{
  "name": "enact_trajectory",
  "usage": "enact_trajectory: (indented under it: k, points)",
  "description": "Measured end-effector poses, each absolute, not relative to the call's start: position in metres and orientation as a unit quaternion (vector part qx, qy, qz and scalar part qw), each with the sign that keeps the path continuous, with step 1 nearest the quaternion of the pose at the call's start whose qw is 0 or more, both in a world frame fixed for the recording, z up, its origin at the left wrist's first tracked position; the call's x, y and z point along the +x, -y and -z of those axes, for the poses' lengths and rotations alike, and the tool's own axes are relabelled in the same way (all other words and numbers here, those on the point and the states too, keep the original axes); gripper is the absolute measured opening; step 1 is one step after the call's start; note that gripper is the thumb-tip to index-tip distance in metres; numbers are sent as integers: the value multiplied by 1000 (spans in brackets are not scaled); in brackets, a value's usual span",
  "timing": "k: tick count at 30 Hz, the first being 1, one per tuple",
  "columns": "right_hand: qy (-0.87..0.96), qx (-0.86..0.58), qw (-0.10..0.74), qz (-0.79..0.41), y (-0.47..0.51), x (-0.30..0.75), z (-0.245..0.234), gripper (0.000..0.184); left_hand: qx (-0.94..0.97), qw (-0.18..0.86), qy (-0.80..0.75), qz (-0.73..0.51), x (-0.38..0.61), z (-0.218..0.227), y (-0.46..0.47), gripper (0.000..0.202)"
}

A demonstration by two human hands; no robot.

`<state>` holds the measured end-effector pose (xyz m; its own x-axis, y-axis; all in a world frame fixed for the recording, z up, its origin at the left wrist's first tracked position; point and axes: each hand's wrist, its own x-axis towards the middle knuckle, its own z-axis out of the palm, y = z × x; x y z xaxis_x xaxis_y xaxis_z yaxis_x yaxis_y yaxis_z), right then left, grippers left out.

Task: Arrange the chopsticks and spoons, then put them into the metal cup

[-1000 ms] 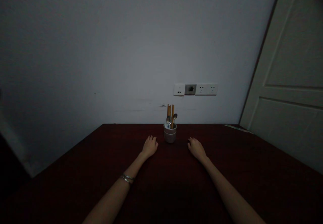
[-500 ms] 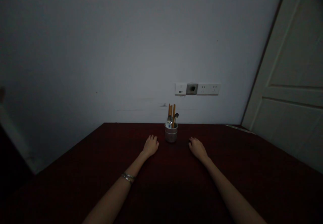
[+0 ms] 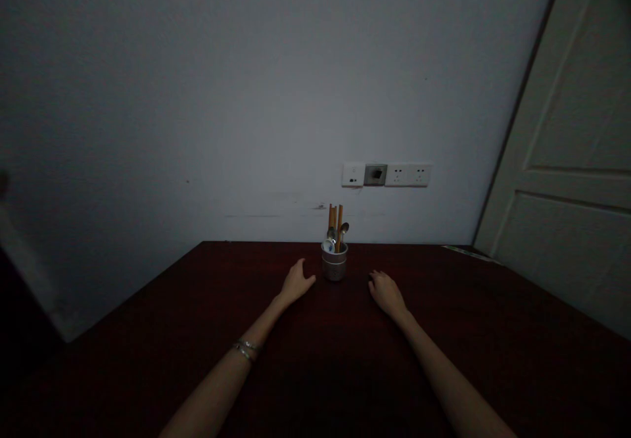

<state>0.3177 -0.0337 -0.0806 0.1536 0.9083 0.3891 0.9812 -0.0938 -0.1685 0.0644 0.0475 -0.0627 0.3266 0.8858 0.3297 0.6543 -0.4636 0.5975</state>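
Note:
A small pale cup stands near the far edge of a dark red table. Wooden chopsticks and metal spoons stick up out of it. My left hand is raised a little off the table just left of the cup, fingers apart, thumb pointing toward the cup, holding nothing. A bracelet sits on that wrist. My right hand rests flat on the table to the right of the cup, fingers spread and empty.
A plain wall rises behind the table with a row of sockets and a switch. A pale door stands at the right. A flat light strip lies at the table's far right corner.
My left hand has lifted off the table and turned toward the cup. My right hand has stayed where it was.

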Motion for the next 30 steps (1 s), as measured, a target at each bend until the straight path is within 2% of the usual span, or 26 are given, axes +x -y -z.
enact_trajectory:
  k: [5, 11, 16, 30]
  points:
    - [640, -733, 206, 104, 33, 318, 81, 34, 742, 326, -415, -414, 91, 47, -49, 90]
    - [632, -741, 209, 97, 34, 317, 78, 31, 696, 420, -362, -456, 125, 44, -54, 93]
    - [623, -751, 201, 90, 33, 318, 79, 32, 683, 415, -366, -477, 134, 46, -61, 93]
    - [613, -759, 203, 84, 33, 317, 78, 32, 721, 375, -324, -484, 140, 48, -67, 68]
